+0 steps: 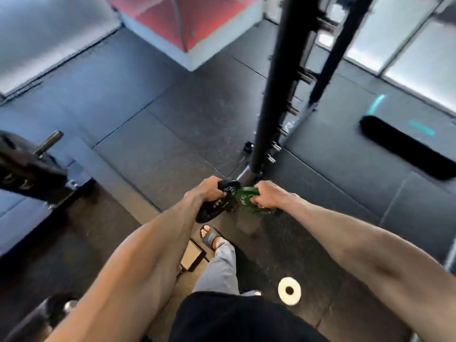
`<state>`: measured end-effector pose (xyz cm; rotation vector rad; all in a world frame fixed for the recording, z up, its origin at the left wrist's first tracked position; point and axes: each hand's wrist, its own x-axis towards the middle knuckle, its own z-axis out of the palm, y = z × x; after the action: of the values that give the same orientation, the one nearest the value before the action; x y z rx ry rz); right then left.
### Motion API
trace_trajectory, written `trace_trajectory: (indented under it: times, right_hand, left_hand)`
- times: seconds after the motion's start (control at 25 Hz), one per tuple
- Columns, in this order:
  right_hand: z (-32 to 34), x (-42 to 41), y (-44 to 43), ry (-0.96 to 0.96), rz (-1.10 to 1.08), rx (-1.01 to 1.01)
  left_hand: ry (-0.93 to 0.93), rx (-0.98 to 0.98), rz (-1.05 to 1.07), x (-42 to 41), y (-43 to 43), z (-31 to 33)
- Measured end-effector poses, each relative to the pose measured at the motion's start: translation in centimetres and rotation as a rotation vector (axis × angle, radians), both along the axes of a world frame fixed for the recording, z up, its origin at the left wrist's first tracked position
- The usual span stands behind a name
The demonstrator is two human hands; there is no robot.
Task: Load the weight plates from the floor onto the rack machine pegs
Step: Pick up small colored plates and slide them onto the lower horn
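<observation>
My left hand point(206, 190) grips a small black weight plate point(217, 206) by its rim, held above the floor. My right hand point(267, 195) grips a small green weight plate point(244, 197) beside it; the two plates nearly touch. Both are just in front of the base of the black rack upright point(271, 95). Several short metal pegs point(283, 132) stick out of the rack post behind it. A small white plate point(289, 290) lies flat on the floor near my right side.
A machine arm with a bar sleeve point(48, 141) and a black plate stands at the left. A black bench pad point(404, 146) lies at the right. A red and white box point(187, 28) stands at the back. My sandalled foot point(209, 236) is below the plates.
</observation>
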<state>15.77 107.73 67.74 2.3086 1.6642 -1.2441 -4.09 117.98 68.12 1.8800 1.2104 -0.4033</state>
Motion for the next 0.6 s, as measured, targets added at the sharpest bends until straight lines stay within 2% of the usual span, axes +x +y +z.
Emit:
trace_trajectory:
  times: [0.24, 0.4, 0.6]
  right_hand:
    - [-0.1, -4.5, 16.0, 0.116, 0.024, 0.010]
    - [0.6, -7.9, 26.5, 0.125, 0.006, 0.113]
    - [3.6, -11.8, 38.7, 0.069, 0.044, 0.201]
  left_hand:
    - [-0.096, 0.035, 0.585, -8.1, 9.7, -1.3]
    - [-0.161, 0.087, 0.786, -11.8, 17.0, -0.7]
    - [-0.210, 0.085, 0.899, -15.0, 25.9, 0.1]
